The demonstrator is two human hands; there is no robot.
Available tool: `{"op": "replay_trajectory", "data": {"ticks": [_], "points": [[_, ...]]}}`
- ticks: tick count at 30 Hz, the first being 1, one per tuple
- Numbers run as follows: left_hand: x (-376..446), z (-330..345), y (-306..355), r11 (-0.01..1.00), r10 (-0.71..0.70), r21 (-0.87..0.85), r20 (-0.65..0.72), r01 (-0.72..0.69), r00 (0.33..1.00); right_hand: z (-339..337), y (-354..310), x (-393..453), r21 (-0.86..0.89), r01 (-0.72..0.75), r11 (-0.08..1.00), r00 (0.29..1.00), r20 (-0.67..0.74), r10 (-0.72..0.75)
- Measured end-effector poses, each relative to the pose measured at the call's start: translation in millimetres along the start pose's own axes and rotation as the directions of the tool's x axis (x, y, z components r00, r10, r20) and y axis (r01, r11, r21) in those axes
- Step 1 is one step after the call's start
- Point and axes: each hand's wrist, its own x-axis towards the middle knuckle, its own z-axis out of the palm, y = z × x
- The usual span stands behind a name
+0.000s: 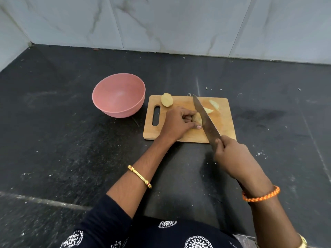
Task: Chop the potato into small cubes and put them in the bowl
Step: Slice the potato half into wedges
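The left hand [179, 122] pinches a potato piece [197, 118] on the cutting board [189, 135] — fingertips best tucked back. The right hand [232, 156] grips the knife [206, 119], blade against the piece — slice straight down, evenly.

The left hand [179, 123] is covering most of the potato piece [197, 118] it is holding, so only a sliver is showing beside the blade. The right hand [231, 154] is hiding the knife [206, 119] handle completely (just a dark stub is peeking out under the wrist). The blade is concealing part of a potato wedge [208, 110] behind it. The lower frame edge is cutting off both arms and the patterned clothing [161, 233].
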Motion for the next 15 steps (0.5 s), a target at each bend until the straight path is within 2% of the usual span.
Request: {"op": "replay_trajectory", "data": {"ticks": [6,15], "points": [[-0.5,-0.4,-0.1,1.000,-0.006,0.001,0.005,0.006,1.000,-3.3,-6.7,2.6,0.032,0.065,0.997,0.991,-0.116,-0.061],[0.8,0.9,-3.0,1.000,0.005,-0.005,-0.009,-0.005,1.000,0.5,-12.0,19.5,-0.021,0.097,0.995,0.990,-0.097,-0.098]]}}
